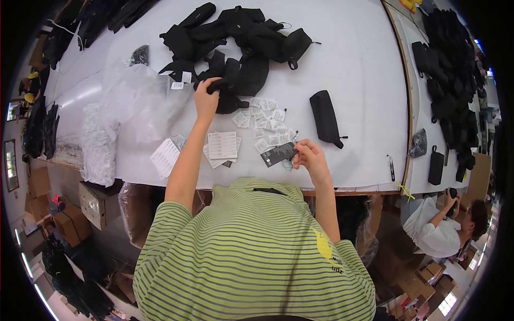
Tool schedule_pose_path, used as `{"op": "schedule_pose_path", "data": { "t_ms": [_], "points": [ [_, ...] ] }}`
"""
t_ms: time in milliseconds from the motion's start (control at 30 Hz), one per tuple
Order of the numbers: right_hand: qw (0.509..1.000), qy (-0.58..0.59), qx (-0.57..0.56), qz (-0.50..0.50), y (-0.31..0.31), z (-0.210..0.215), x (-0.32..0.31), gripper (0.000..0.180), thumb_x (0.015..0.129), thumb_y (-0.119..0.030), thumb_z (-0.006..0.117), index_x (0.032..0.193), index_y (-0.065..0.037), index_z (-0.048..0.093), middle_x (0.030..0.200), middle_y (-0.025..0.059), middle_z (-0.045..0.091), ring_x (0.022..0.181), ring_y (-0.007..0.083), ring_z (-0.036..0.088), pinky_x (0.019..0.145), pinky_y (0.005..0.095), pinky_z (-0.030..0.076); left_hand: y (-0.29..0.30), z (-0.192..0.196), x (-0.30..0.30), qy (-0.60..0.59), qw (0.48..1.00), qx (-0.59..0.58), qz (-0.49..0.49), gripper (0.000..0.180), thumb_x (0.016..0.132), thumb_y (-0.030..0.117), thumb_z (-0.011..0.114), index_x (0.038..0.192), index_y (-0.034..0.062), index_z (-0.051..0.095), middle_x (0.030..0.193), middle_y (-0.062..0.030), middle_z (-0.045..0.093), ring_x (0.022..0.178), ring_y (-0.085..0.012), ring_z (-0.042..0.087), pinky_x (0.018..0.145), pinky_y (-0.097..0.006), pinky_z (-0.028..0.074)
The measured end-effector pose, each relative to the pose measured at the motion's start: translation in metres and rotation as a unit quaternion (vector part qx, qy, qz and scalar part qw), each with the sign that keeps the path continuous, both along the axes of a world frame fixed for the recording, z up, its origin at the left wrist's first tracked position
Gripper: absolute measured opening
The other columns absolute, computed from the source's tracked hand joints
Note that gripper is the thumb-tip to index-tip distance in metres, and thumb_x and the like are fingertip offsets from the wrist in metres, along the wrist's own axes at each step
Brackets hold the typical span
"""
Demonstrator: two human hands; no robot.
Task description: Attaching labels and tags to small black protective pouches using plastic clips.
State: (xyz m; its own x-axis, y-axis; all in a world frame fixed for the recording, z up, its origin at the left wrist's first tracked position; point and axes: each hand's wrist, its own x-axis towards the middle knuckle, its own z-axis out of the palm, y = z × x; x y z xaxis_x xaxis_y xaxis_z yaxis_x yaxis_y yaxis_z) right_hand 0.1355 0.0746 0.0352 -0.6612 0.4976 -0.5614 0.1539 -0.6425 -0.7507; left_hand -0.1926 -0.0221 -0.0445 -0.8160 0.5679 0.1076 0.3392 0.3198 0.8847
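My left hand (206, 99) reaches to the near edge of a heap of black fabric pouches (235, 37) and grips one black pouch (229, 100) there. At the right, my right hand (310, 159) pinches a black hang tag (278, 154) near its corner, with thin string hanging by the fingers. Between the hands lie several small white labels (262, 116) in a loose pile. Stacked printed cards (222, 146) lie near my left forearm. A single black pouch (324, 117) with a zip pull rests apart, right of the labels.
Clear plastic bags (139, 101) and a crumpled white bundle (99, 144) cover the table's left. More printed cards (165, 157) lie by the front edge. A small tool (391, 168) sits near the right corner. On the adjoining table, another person (441, 224) works beside piled black pouches (450, 80).
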Motion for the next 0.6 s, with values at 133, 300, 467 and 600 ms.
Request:
{"op": "schedule_pose_path", "data": {
  "t_ms": [133, 300, 467, 600],
  "points": [
    [1.000, -0.010, 0.018, -0.018, -0.007, 0.004, 0.013, 0.013, 0.090, -0.016, 0.054, 0.083, -0.005, 0.056, 0.059, 0.0032, 0.055, 0.049, 0.0102, 0.052, 0.047, 0.0230, 0.042, -0.030, 0.078, 0.014, -0.259, 0.965, 0.046, -0.001, 0.021, 0.077, 0.007, 0.063, 0.098, 0.0040, 0.061, 0.078, -0.0042, 0.058, 0.062, -0.0137, 0.059, 0.052, -0.027, 0.044],
    [1.000, -0.007, 0.021, -0.016, -0.015, -0.002, 0.027, 0.012, 0.090, -0.016, 0.055, 0.084, -0.005, 0.057, 0.057, 0.0012, 0.052, 0.047, 0.0090, 0.048, 0.044, 0.0224, 0.038, -0.055, 0.058, 0.028, -0.454, 0.872, -0.130, -0.130, 0.033, 0.080, 0.023, 0.065, 0.105, 0.0041, 0.055, 0.087, -0.0093, 0.059, 0.058, -0.0130, 0.058, 0.048, -0.025, 0.041],
    [0.998, -0.030, 0.054, -0.002, -0.022, -0.005, 0.047, 0.012, 0.087, -0.015, 0.060, 0.084, -0.004, 0.059, 0.057, 0.0037, 0.055, 0.044, 0.0080, 0.048, 0.042, 0.0208, 0.035, -0.062, 0.001, 0.082, 0.169, 0.969, -0.161, -0.076, 0.049, 0.078, 0.018, 0.064, 0.122, 0.0040, 0.047, 0.117, -0.0168, 0.051, 0.102, -0.0317, 0.052, 0.083, -0.040, 0.043],
    [0.996, -0.051, 0.066, -0.030, -0.027, -0.009, 0.064, 0.010, 0.086, -0.014, 0.062, 0.086, -0.004, 0.061, 0.057, 0.0033, 0.055, 0.043, 0.0068, 0.046, 0.041, 0.0202, 0.032, -0.048, 0.003, 0.148, 0.277, 0.917, -0.088, -0.273, 0.049, 0.070, -0.003, 0.054, 0.117, 0.0140, 0.056, 0.127, -0.0082, 0.050, 0.116, -0.0299, 0.046, 0.095, -0.041, 0.038]
  ]
}}
